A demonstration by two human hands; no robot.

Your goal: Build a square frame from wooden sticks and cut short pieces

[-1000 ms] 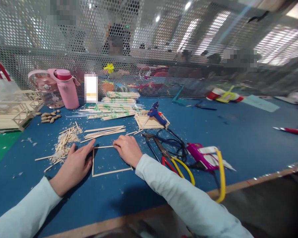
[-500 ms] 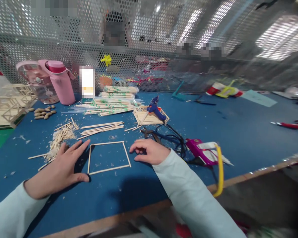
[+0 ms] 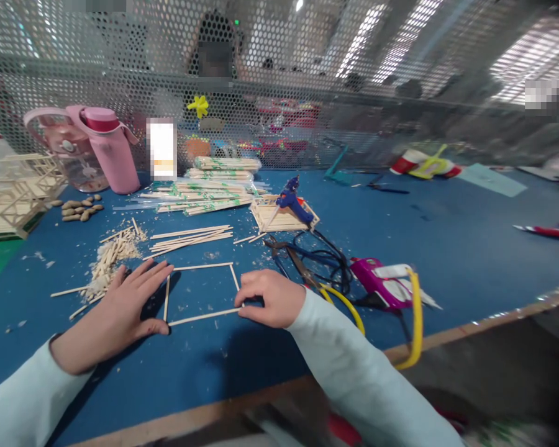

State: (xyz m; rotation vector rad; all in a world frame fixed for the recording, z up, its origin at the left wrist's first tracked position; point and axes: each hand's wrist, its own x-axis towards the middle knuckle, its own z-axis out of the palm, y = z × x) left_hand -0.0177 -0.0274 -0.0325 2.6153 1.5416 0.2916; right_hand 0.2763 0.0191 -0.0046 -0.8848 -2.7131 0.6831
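Four-sided and flat on the blue table lies a frame of thin wooden sticks. My left hand is open at its left side, palm down, thumb by the near left corner and fingertips by the far left one. At the near right corner my right hand is closed, thumb and fingers pinching the frame's stick ends and hiding that corner. Loose wooden sticks lie beyond the frame. A pile of short stick pieces sits beyond my left hand.
A glue gun rests on a small stick-built tray. Pliers with yellow handles and a purple tool lie right of my right hand. Bundled sticks, a pink bottle and peanuts stand further back.
My right hand has moved left and slightly nearer, from beside the frame onto its near right corner, and has closed there. My left hand stays almost where it was.
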